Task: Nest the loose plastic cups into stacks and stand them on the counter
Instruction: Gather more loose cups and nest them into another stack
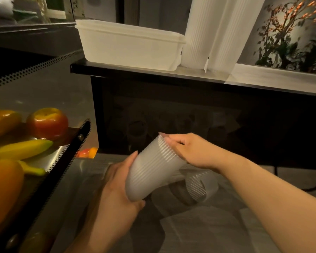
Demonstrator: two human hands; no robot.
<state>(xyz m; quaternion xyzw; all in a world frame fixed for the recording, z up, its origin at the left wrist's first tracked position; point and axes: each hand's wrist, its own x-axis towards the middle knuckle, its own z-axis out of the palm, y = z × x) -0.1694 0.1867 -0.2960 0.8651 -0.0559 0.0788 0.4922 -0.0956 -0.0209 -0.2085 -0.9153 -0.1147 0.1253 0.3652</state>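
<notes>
A short stack of translucent ribbed plastic cups (150, 168) is tilted in front of me, low in the view. My left hand (117, 190) grips its lower end. My right hand (192, 150) is closed on the upper rim end. One loose cup (202, 187) lies on its side on the floor just right of the stack. Two tall white cup stacks (199, 33) (226, 39) stand on the dark counter (153, 73) above.
A white rectangular plastic tub (128, 46) sits on the counter left of the tall stacks. A perforated metal tray (62, 161) at left holds an apple (47, 123), a banana (20, 149) and other fruit. A dark cabinet front (171, 114) lies under the counter.
</notes>
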